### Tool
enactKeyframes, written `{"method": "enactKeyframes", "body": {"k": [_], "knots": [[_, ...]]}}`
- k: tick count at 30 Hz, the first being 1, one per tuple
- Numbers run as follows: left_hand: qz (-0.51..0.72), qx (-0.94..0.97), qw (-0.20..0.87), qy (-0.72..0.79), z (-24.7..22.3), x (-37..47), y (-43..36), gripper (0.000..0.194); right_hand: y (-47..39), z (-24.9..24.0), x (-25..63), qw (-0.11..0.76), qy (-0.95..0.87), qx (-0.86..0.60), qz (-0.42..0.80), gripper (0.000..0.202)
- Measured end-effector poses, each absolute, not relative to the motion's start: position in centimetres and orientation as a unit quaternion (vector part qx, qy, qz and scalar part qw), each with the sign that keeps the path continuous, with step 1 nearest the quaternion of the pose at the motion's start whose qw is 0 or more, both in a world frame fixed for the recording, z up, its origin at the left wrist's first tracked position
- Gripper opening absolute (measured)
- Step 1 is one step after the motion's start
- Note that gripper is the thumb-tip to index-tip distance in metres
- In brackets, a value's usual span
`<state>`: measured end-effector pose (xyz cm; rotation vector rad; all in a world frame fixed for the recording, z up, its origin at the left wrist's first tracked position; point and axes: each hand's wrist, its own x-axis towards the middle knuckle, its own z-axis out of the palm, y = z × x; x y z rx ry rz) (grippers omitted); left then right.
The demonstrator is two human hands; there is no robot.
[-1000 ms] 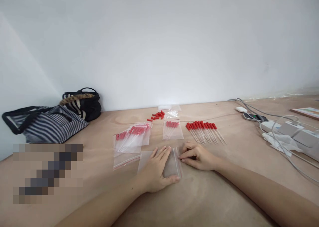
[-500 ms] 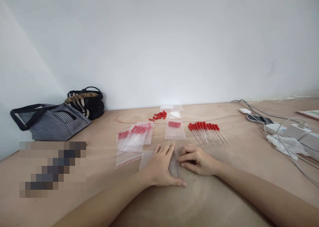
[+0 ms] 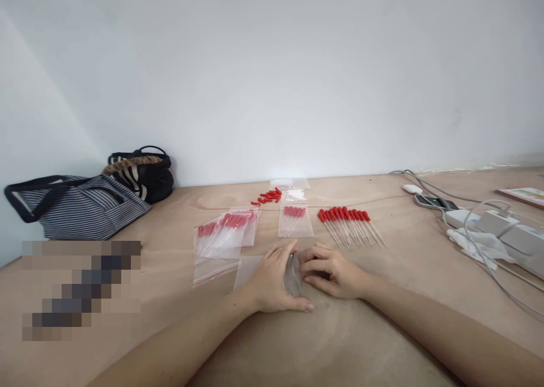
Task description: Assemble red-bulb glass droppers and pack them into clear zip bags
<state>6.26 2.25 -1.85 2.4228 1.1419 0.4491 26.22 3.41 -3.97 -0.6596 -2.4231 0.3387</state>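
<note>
A clear plastic zip bag (image 3: 293,282) lies flat on the table in front of me, its right part buckled up. My left hand (image 3: 270,285) rests over the bag with fingers and thumb spread, covering much of it. At the bag's right edge, my right hand (image 3: 334,271) is closed, fingertips pinched on the plastic. Beyond it lies a row of thin pale droppers (image 3: 351,225) with red bulbs. A filled bag (image 3: 304,228) holds several more, and overlapping filled bags (image 3: 219,262) lie to the left.
Loose red bulbs (image 3: 272,195) and more clear bags (image 3: 293,183) lie at the back near the wall. A striped bag (image 3: 93,211) and a black bag (image 3: 157,177) stand at left. Power strip (image 3: 488,225), cables and a phone-like device (image 3: 436,203) occupy the right. A blurred patch covers something at left.
The clear bag's right side has bulged up between my hands. My right fingers have shifted slightly at its edge. The view has turned slightly right.
</note>
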Motion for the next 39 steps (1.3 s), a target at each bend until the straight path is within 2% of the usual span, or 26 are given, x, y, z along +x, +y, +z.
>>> {"method": "enactKeyframes", "body": {"k": [3, 7, 13, 16, 20, 23, 26, 32, 39], "knots": [[0.177, 0.864, 0.216, 0.418, -2.0, 6.1, 2.2, 0.112, 3.6, -4.1, 26.2, 0.302, -0.912, -0.249, 0.123, 0.011], [0.182, 0.864, 0.219, 0.416, -2.1, 6.0, 2.3, 0.112, 3.6, -3.9, 26.3, 0.297, -0.912, -0.253, 0.127, 0.014], [0.177, 0.863, 0.225, 0.416, -1.8, 6.0, 2.3, 0.109, 3.0, -3.0, 25.9, 0.227, -0.941, -0.222, 0.120, 0.025], [0.172, 0.864, 0.235, 0.411, -1.6, 6.1, 2.3, 0.111, 2.8, -2.6, 25.6, 0.205, -0.949, -0.198, 0.137, 0.036], [0.167, 0.859, 0.255, 0.412, -1.3, 5.8, 2.4, 0.114, 2.9, -2.5, 25.6, 0.159, -0.960, -0.170, 0.157, 0.061], [0.166, 0.854, 0.269, 0.412, -1.1, 5.1, 2.4, 0.114, 3.0, -2.4, 25.9, 0.133, -0.966, -0.167, 0.147, 0.068], [0.171, 0.848, 0.280, 0.416, -1.1, 4.2, 2.4, 0.104, 3.1, -2.5, 26.1, 0.133, -0.965, -0.174, 0.142, 0.072], [0.157, 0.862, 0.260, 0.407, -1.4, 4.2, 2.4, 0.095, 3.1, -2.5, 26.0, 0.124, -0.967, -0.176, 0.134, 0.070], [0.145, 0.870, 0.256, 0.395, -1.1, 4.4, 2.4, 0.097, 3.0, -2.3, 25.5, 0.102, -0.972, -0.175, 0.120, 0.051]]}}
